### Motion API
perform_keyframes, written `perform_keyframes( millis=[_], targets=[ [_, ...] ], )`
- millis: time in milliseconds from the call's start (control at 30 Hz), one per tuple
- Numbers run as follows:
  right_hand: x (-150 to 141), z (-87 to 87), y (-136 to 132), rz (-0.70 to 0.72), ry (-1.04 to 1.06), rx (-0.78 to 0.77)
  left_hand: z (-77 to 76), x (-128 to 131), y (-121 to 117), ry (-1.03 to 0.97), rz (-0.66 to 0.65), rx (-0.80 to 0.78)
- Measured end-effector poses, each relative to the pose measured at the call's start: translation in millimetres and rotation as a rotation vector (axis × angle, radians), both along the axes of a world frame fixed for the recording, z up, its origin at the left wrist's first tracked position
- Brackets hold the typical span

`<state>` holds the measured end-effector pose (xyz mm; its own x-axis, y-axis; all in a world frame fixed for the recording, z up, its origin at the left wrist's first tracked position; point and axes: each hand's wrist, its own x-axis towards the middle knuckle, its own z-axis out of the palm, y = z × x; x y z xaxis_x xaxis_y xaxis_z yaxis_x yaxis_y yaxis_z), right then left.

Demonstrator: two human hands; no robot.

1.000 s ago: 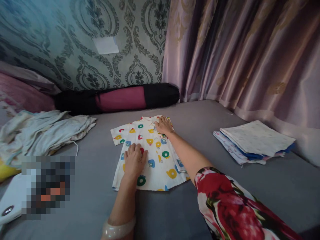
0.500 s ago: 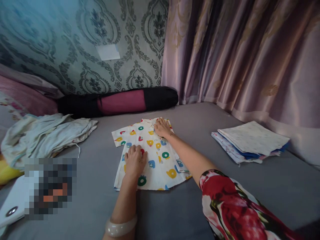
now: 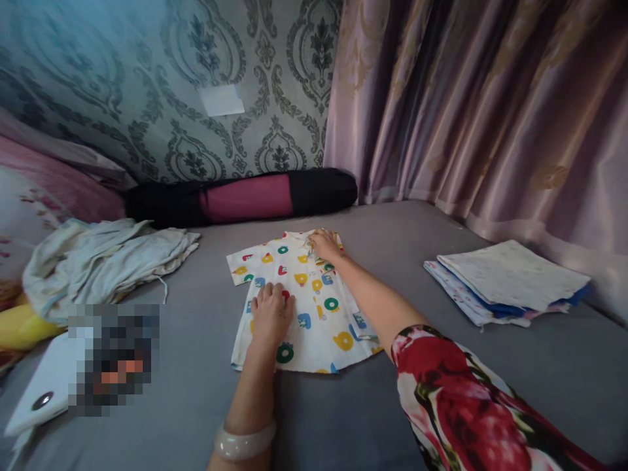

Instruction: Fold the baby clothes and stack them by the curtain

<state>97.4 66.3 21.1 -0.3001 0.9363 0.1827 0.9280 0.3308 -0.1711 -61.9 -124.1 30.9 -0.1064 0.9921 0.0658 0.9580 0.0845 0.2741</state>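
Note:
A small short-sleeved white shirt [image 3: 314,327] with colourful letter-like prints lies spread on a grey bed sheet, its collar toward the wall. My left hand [image 3: 272,313] rests palm down on the shirt's left half, fingers stretched out and holding nothing. Up by the collar, the fingers of my right hand [image 3: 326,246] are bent onto the cloth at the right shoulder. Some fabric is bunched under that hand, and its fingertips are partly hidden. The shirt's right side is folded inward beneath my right forearm.
On the right lies a stack of folded clothes [image 3: 515,275]. A crumpled pale cloth [image 3: 108,261] is at the left, near a yellow item [image 3: 29,326] and a white object [image 3: 53,373] beside a blurred-out patch. A long black and maroon bag [image 3: 245,198] lies along the wall, beside curtains [image 3: 417,98].
The view has shifted slightly, so everything sits a little further right. My right hand's fingers have curled more at the collar. My left hand stays in place on the shirt.

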Motion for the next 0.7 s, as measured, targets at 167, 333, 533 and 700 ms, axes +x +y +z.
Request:
perform_keyframes(
  millis=[167,333,533,700],
  targets=[
    [-4.6,4.1,13.1,0.056,-0.052,-0.053,-2.5,0.2,1.7,-0.047,-0.02,0.004],
    [-8.7,7.2,20.9,0.008,-0.035,-0.075,-4.4,5.9,2.7,-0.129,-0.27,-0.083],
    [-14.3,2.6,18.4,-0.096,0.049,-0.061,-9.9,5.2,0.2,-0.172,-0.49,-0.123],
    [-24.9,-9.8,13.2,-0.225,0.094,0.005,-6.6,4.8,0.3,-0.191,-0.485,-0.158]
  ],
)
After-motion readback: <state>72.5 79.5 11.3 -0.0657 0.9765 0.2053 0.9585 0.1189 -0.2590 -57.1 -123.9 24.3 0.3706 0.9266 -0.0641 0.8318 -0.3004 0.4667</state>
